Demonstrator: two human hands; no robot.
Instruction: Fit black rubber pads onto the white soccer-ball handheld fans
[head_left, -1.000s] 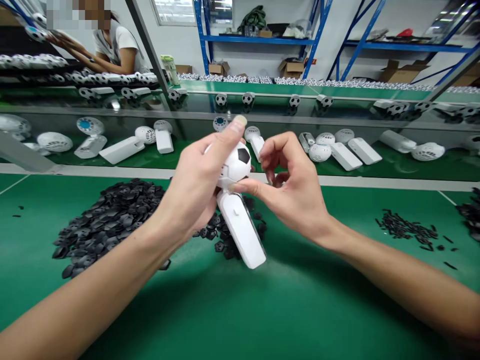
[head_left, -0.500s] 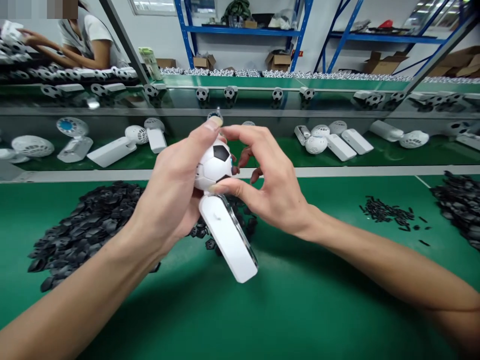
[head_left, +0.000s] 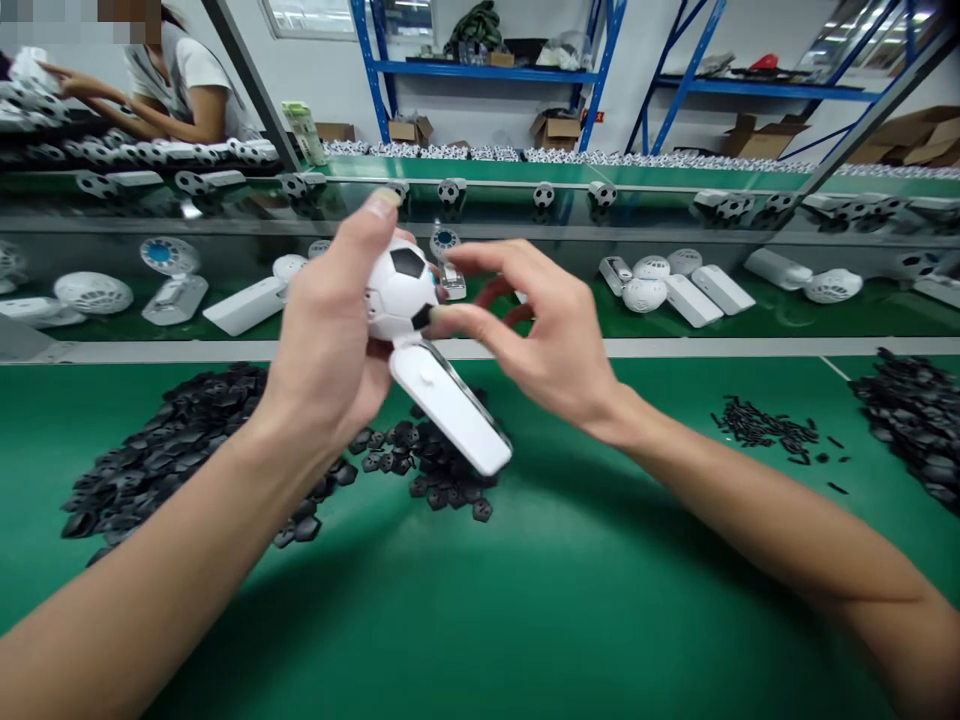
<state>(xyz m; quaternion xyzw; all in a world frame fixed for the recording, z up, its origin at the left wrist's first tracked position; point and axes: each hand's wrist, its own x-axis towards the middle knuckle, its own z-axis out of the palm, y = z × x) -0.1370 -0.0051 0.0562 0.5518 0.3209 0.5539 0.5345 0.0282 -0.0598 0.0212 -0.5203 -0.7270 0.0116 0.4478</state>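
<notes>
Green mat (head_left: 570,610), left hand (head_left: 322,350) clamping white football-shaped fan (head_left: 401,290), right hand (head_left: 540,330) seemingly touching it, blue shelving (head_left: 487,70) behind

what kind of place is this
Probably a factory assembly line: a long green-topped workbench, heaps of black hexagonal pieces, and rows of white soccer-ball-patterned devices with white handles, beside blue steel shelving.

Left hand (head_left: 322,345): gripping white soccer-ball fan (head_left: 401,290). Right hand (head_left: 544,335): touching its black panel (head_left: 421,317). Below: black hexagonal pieces (head_left: 420,470) on green workbench mat (head_left: 480,620).
</notes>
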